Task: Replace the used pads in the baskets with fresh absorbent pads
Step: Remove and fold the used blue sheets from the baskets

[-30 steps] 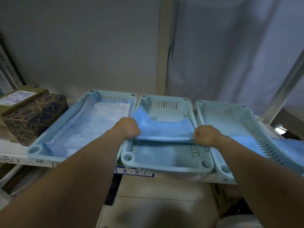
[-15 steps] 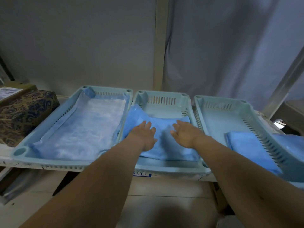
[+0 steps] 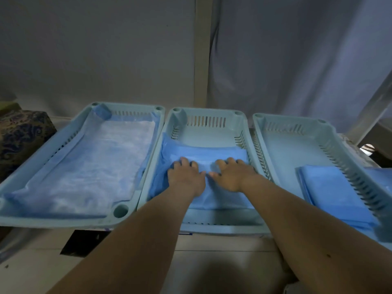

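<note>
Three pale teal plastic baskets sit side by side on a shelf, long sides touching or nearly so. Both hands are down in the middle basket, palms flat on a blue pad that covers the near and middle part of the basket floor. The far strip of that floor is bare. The pad's left edge rides up a bit against the left wall, kinda rumpled there.

Left hand has its fingers spread and pretty much straight, pressing on the pad, so no real grip, just flat contact. Right hand is the same deal, fingers laid out on the pad, thumb pointing in toward the other hand. The two thumbs almost meet in the middle. Neither hand is pinching or curling around anything as far as I can see.

Left basket has a lighter, whitish-blue pad spread over its whole floor, with the edges climbing the side walls.

Right basket is mostly bare at the far end, with a neatly folded blue pad lying in its near right part.

Far left there's a patterned box just beside the left basket. Behind everything there's a plain grey wall and a grey curtain.
</note>
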A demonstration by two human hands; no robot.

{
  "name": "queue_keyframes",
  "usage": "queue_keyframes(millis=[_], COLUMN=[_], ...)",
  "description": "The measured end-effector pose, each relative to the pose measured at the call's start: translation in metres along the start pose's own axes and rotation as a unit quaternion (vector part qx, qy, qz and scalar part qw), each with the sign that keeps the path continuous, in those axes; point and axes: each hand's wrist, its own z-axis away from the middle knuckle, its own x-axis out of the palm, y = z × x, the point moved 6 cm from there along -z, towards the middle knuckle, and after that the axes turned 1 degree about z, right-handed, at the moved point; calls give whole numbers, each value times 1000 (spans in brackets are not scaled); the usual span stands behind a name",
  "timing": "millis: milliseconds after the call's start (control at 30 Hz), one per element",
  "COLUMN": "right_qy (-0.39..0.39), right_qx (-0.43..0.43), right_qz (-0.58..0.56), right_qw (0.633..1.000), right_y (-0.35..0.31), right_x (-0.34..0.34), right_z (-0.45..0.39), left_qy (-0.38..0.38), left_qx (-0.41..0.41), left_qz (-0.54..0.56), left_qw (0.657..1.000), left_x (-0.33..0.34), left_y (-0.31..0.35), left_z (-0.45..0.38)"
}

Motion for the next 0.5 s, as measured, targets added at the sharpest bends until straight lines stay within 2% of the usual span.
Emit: queue_keyframes(millis=[67,100,200,267,400,500], right_qy=[36,27,-22,-30,-34,42], right_qx=[12,12,-1,-5,-3,-14], right_qz=[-18,-22,-4,4,-38,-51], right_qw=[999,999,1000,1000,999,998], right_y=[1,2,7,9,10,9], right_x=[-7,-5,9,11,4,-14], right_z=[-7,-11,-17,-17,-13,-6], left_qy=[50,42,-60,-82,-46,18], left_qx=[-6,-6,-19,-16,-1,84], left_qz=[-30,-22,73,99,81,0], left_qw=[998,999,995,991,996,996], left_x=[-9,-7,12,16,10,-9], left_y=[1,-2,-13,-18,-16,-3], left_z=[-3,-5,-10,-11,-10,-3])
